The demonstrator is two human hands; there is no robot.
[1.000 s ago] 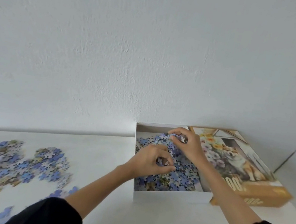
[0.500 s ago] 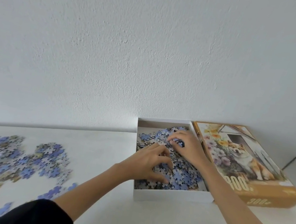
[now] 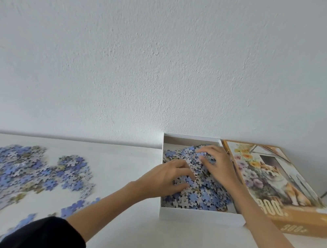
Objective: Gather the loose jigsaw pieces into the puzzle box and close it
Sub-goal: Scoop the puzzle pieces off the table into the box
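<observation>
Both hands in puzzle box (image 3: 197, 217); box sits on table (image 3: 162, 240) by wall, lid (image 3: 276, 183) just beside it on right. Right hand (image 3: 219, 164): fingers spread, flat on heap of pieces (image 3: 205, 196). Left hand (image 3: 163, 179): fingers curled into heap; pinching or not, cannot tell. Level heap below rim so lid seats. Loose pieces (image 3: 14, 167) lie on table, well apart to left.

Bright, soft even light, src unclear, no glare. Faint shadows at wall (image 3: 167, 60)/table (image 3: 127, 161) seam + inside box (image 3: 197, 217). Pieces (image 3: 2, 174) at left blurred, smeared twd edge. Wide-angle bend at borders.
</observation>
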